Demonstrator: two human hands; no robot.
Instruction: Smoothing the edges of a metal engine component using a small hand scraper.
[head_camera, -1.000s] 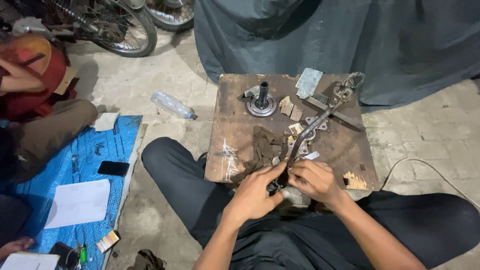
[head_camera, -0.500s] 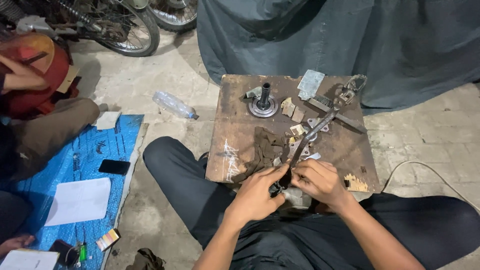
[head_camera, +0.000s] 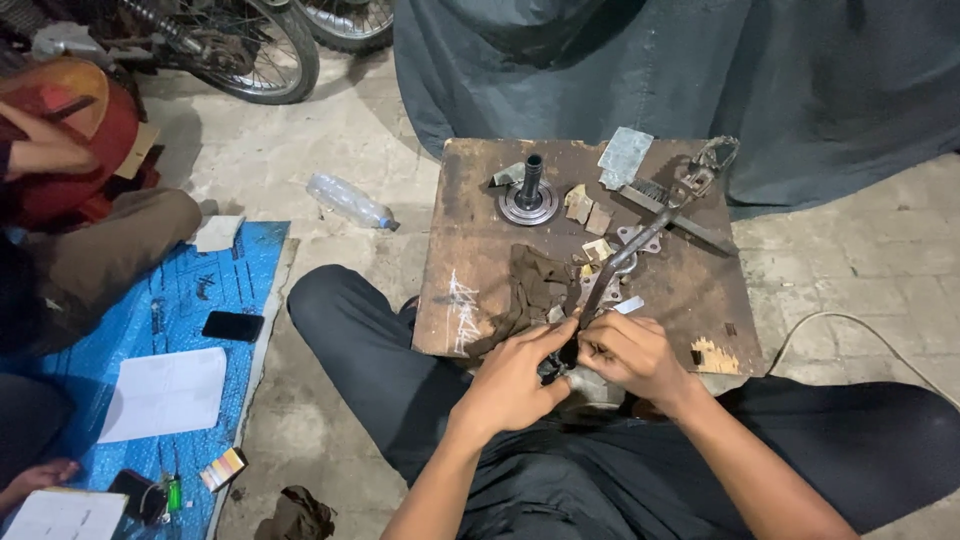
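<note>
Person seen from above — bare forearms without sleeves, left hand (head_camera: 512, 385) and right hand (head_camera: 628, 355) ungloved, no rings or watch visible; legs clad in plain black trousers.

You sit on a rough concrete floor (head_camera: 380, 160), a dark tarp (head_camera: 700, 70) hanging ahead, bicycle wheels (head_camera: 262, 45) at upper left, a blue mat (head_camera: 190, 300) at your left.

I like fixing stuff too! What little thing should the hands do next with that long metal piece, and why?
Probably keep the right hand steadying the long metal lever while the left hand works at its near end. Both hands pinch that end at the wooden board's front edge, and the far end rests loose on the board, so letting go might make it slip.
</note>
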